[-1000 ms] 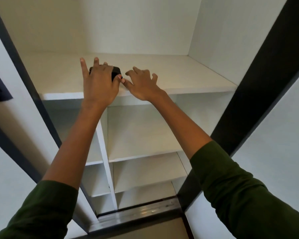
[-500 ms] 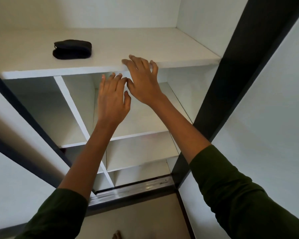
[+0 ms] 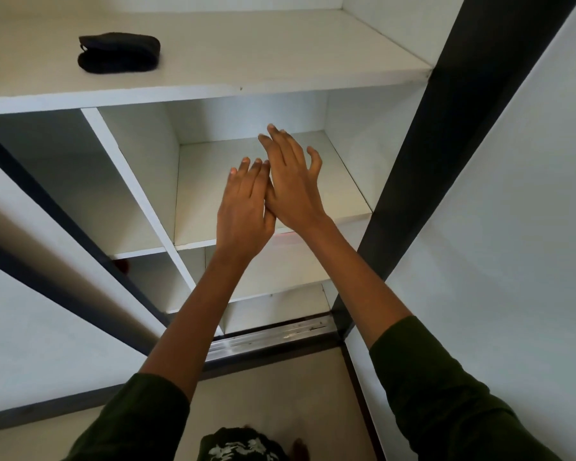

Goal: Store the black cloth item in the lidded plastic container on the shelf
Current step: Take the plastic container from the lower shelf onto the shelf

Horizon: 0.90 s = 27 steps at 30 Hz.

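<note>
The white wardrobe stands open in front of the person, its top shelf (image 3: 280,74) running wide across the upper part of the view, with a dark door frame (image 3: 446,134) slanting down on the right and another dark rail on the left. A white upright divider (image 3: 137,191) splits the space below the top shelf into compartments, and a metal sliding track (image 3: 273,334) lies along the floor at the bottom. The black cloth item (image 3: 118,53), folded into a compact bundle, sits on the top shelf toward its left side, well apart from both hands, with nothing lying between it and them. No plastic container shows anywhere on these shelves. Both arms, in dark green sleeves (image 3: 446,394), reach up before the middle right compartment. The left hand (image 3: 245,214) is held flat, fingers straight and close together, gripping nothing. The right hand (image 3: 295,188) is just beside it, touching it along the thumb side, fingers spread loosely and slightly curled, also empty.
</note>
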Available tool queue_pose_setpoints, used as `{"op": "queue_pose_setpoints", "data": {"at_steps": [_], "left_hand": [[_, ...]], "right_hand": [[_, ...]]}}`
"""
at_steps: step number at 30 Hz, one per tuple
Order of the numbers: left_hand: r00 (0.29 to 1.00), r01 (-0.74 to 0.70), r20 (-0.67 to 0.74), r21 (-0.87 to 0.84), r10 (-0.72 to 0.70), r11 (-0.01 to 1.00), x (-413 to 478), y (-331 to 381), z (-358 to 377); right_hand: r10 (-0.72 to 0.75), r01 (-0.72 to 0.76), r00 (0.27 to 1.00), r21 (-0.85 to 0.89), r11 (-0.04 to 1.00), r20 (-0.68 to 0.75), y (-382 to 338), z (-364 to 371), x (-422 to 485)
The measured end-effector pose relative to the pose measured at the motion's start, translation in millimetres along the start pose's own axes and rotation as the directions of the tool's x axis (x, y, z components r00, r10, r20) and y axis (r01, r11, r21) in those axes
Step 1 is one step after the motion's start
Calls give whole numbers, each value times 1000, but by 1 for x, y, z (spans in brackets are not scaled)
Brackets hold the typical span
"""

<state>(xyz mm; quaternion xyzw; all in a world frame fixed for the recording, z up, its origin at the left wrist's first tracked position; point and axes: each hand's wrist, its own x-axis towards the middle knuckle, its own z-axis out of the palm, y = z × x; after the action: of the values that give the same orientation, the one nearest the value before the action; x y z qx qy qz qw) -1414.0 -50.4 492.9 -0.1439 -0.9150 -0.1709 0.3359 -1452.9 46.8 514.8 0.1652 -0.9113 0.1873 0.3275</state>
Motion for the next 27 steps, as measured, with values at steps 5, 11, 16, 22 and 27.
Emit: {"op": "queue_pose_setpoints", "data": {"at_steps": [5,11,16,22,27], "left_hand": [[995,34,94,-35,-30,999,-25,-2,33],[980,58,193,-88,-40,994,-77,-15,106],[927,161,363,-141,-100,977,-136,-27,185],[796,508,469,-176,-382,843,-166,-61,273],[607,786,499,-263,-618,560,-157,-93,337]], "right_hand": [[90,-89,995,-45,995,32,23,24,-38],[229,-224,971,-81,971,63,68,87,-119],[318,-291,924,-153,945,210,106,151,-200],[300,-251,898,-185,950,321,154,214,-250],[283,-256,896,-124,959,342,193,258,-235]]}}
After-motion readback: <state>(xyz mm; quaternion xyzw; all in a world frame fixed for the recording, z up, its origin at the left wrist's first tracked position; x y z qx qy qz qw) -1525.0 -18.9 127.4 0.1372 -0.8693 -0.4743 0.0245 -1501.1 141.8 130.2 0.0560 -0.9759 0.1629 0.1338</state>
